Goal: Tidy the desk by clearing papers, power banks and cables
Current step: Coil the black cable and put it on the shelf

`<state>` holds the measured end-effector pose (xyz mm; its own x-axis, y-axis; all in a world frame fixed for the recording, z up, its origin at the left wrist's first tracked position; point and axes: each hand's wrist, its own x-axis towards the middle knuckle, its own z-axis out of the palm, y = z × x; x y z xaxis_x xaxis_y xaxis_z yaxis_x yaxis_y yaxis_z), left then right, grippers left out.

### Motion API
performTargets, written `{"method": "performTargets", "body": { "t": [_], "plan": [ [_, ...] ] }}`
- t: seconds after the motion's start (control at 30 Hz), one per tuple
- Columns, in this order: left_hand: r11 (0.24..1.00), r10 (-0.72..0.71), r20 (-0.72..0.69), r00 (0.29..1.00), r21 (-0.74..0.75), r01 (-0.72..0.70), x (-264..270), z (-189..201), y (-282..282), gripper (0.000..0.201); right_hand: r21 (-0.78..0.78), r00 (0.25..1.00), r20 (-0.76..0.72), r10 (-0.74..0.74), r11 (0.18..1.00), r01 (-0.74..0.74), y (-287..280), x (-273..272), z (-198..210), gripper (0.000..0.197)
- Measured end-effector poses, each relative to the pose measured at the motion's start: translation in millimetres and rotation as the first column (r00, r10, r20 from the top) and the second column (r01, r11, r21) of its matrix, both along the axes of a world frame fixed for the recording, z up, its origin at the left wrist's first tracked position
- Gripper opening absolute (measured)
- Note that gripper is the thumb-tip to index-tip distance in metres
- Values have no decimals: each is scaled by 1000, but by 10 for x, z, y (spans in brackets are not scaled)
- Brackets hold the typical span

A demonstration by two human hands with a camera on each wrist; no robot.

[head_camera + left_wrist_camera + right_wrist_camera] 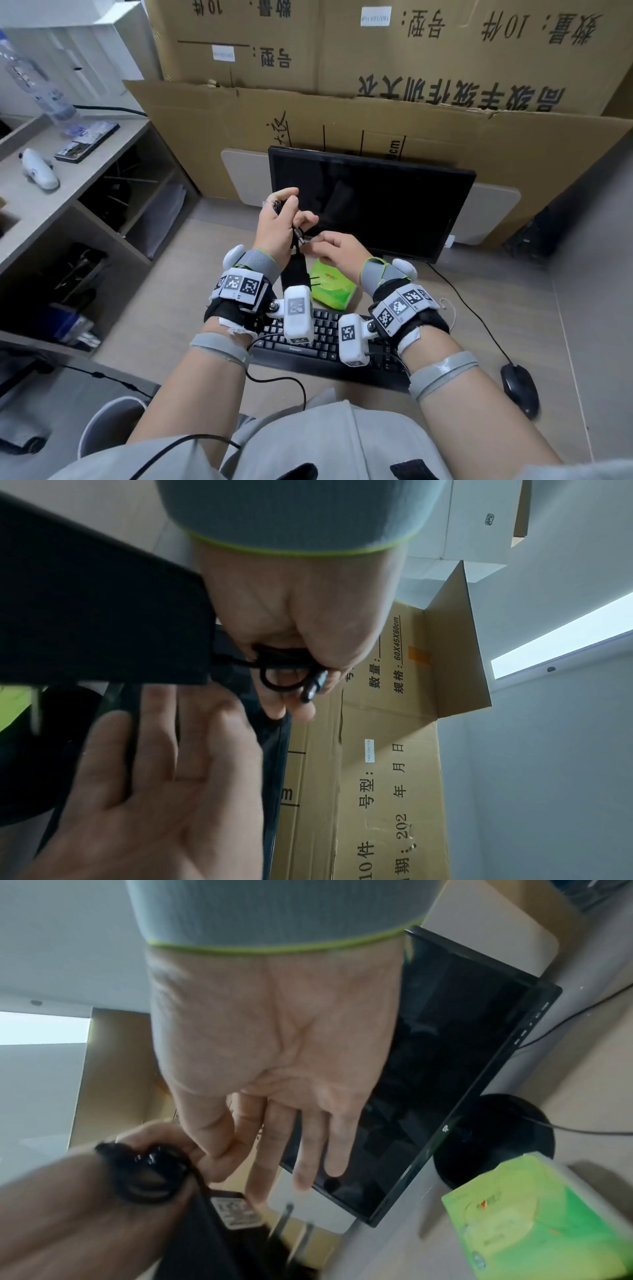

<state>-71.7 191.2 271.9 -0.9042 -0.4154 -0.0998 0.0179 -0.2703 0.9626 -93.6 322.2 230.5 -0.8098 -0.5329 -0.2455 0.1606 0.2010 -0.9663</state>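
My left hand (275,219) is raised in front of the monitor and grips a coiled black cable (283,205). The cable's black power adapter (294,270) hangs below the fist, prongs pointing toward the tissue pack. A barrel plug (298,237) sticks out between the fingers. In the left wrist view the cable loop (279,676) and plug tip (310,693) show under my curled left hand (298,610), beside the adapter (103,620). My right hand (337,250) hovers just right of the plug with its fingers (308,1137) nearly straight, holding nothing.
A black monitor (370,202), a keyboard (329,344), a green tissue pack (334,284) and a mouse (519,387) with its cable are on the desk. Cardboard boxes (376,113) stand behind. A shelf unit (68,171) with a bottle (30,75) is on the left.
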Motion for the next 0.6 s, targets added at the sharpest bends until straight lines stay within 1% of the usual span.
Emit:
{"method": "performTargets", "body": {
  "t": [0.07,0.13,0.2,0.23,0.27,0.3,0.4,0.5,0.6],
  "plan": [
    [999,-8,-10,1000,32,8,17,20,1,23,-68,996,90,-14,997,20,-69,-13,34,6],
    [999,-29,-28,999,38,30,19,22,5,23,-159,989,146,16,987,8,-127,-19,101,8],
    [998,-60,-36,998,9,61,14,21,7,22,-261,971,235,53,965,11,-133,14,191,17],
    [996,-76,-32,997,-43,75,16,30,-1,23,-267,970,234,67,964,-2,-117,35,233,24],
    [991,-94,-27,995,-100,90,16,40,-12,24,-253,977,201,75,967,-23,-99,39,240,30],
    [984,-109,-18,994,-142,106,27,61,-20,23,-204,987,133,85,977,-57,-72,58,260,36],
    [973,-149,20,989,-174,150,69,96,-12,20,-84,996,-12,94,992,-94,-43,85,315,47],
    [958,-169,59,984,-224,178,92,107,32,23,-50,991,-80,105,993,-110,-38,78,311,49],
    [926,-204,68,977,-310,215,83,103,24,24,-18,988,-99,118,993,-120,-38,79,321,43]
  ]
}}
